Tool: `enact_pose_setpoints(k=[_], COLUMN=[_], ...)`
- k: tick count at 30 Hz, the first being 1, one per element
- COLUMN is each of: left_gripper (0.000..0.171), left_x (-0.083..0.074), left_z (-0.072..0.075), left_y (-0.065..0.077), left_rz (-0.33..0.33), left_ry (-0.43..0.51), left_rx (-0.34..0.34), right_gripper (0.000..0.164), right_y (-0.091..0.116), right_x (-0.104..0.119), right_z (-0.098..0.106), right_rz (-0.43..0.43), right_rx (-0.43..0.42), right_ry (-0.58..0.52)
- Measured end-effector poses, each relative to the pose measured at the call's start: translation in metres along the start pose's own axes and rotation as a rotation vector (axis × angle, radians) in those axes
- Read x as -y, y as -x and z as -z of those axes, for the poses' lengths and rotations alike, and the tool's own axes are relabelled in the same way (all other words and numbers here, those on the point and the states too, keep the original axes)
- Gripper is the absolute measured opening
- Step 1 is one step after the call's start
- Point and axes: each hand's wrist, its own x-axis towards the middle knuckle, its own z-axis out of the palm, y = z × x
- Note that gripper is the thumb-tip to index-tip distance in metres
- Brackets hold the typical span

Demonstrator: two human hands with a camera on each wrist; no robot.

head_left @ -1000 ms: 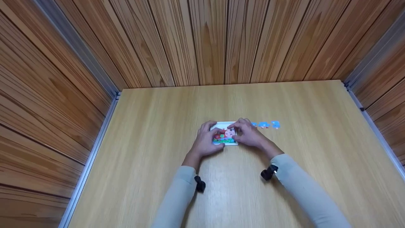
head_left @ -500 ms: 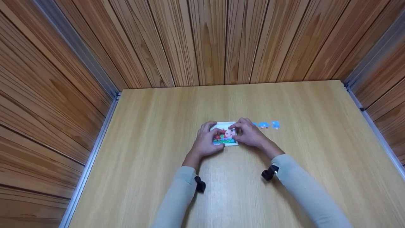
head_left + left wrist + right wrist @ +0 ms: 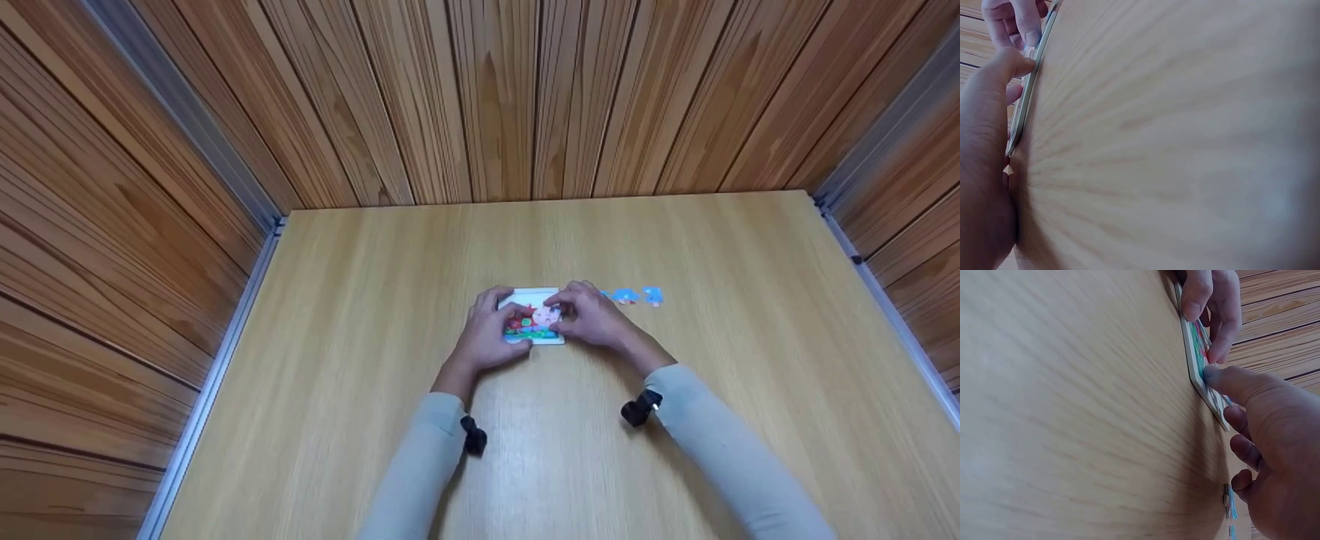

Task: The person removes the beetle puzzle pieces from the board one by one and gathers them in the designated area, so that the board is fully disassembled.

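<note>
The puzzle tray (image 3: 551, 341) lies flat on the table (image 3: 375, 300). The left hand (image 3: 487, 337) grips its left side, thumb at the near edge. The right hand (image 3: 596, 319) spans its right side, thumb and forefinger narrowly apart; whether they pinch a piece cannot be determined. Loose puzzle pieces (image 3: 625, 295) lie to the right.

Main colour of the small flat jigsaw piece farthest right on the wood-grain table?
Mostly blue; the small flat jigsaw piece shows best in the head view.
</note>
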Motion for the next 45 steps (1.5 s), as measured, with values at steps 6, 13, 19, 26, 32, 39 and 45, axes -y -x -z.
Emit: enact_pose_setpoints(k=[6,13,19,26,32,39,45], left_gripper=[0.054,0.052,0.052,0.052,0.05,0.05,0.052], left_x=[-0.001,-0.002,-0.003,-0.003,-0.004,-0.001,0.0], left_z=[-0.001,0.001,0.001,0.0,0.0,0.0,0.0], left_y=[-0.001,-0.001,-0.001,0.0,0.001,0.0,-0.001], left_rz=[-0.001,-0.036,-0.008,0.007,0.026,0.0,-0.028], left_ry=[-0.007,-0.006,-0.014,-0.01,0.009,0.025,0.019], left_rx=[0.001,-0.004,0.005,-0.003,-0.007,-0.019,-0.025], right_gripper=[0.04,0.038,0.038,0.039,0.042,0.04,0.04], right_y=[0.001,0.003,0.008,0.013,0.018,0.023,0.027], right_x=[0.0,0.0,0.0,-0.003,-0.007,-0.012,-0.017], right_z=[0.0,0.0,0.005,0.01,0.017,0.026,0.035], right_rz=[-0.004,0.023,0.006,-0.011,-0.001,0.029,0.005], right_rx=[-0.01,-0.046,-0.044,-0.041,-0.044,-0.085,-0.099], right_ry=[0.003,0.015,-0.004,-0.043,-0.059,-0.033,-0.033])
